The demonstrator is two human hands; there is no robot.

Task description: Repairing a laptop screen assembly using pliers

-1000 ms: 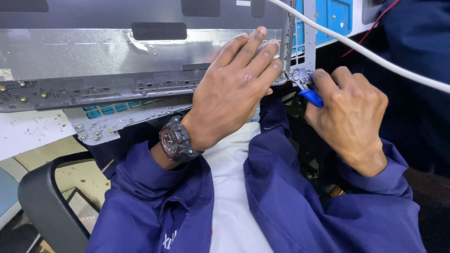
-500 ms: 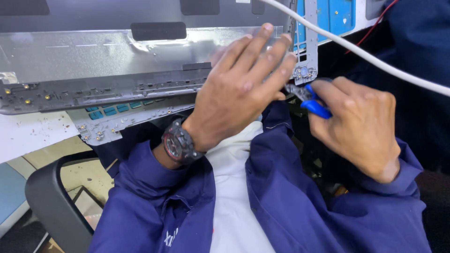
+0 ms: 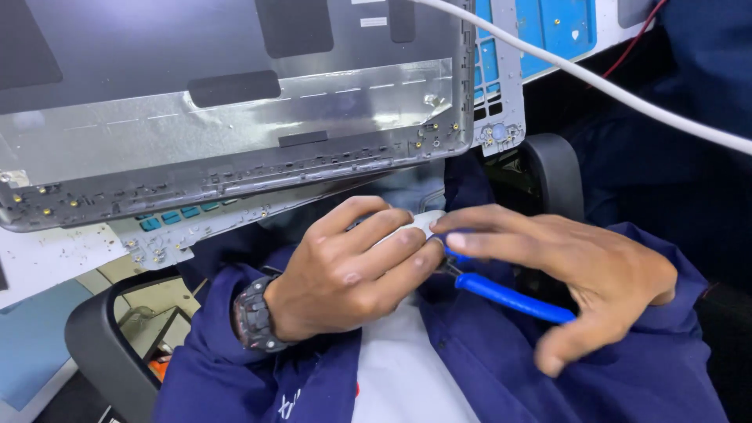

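Left hand [image 3: 345,278]: in the lap, below the edge of the grey panel; fingers curled in, their tips pinched on a small white piece [image 3: 419,225] at the point where both hands meet
Right hand [image 3: 576,270]: just right of the left hand, thumb and forefinger reaching left to the white piece; the other fingers loosely spread, the blue handle lying under the palm
Blue-handled cutters [image 3: 505,296]: slant from the meeting fingertips down to the right; the head is hidden between the hands, and whether the right hand truly grips the handle cannot be told
White piece: small, rounded, held between the fingertips of both hands, over the white shirt front
Wristwatch [image 3: 254,317]: dark, on the left wrist
Grey laptop lid [image 3: 235,117]: lies inside up across the top of the view, brass screw inserts along its lower edge
Keyboard frame [image 3: 168,227]: pale, with teal patches, peeps out beneath the lid
White cable [image 3: 627,95]: runs slantwise across the upper right
Chair armrest [image 3: 110,345]: dark, lower left
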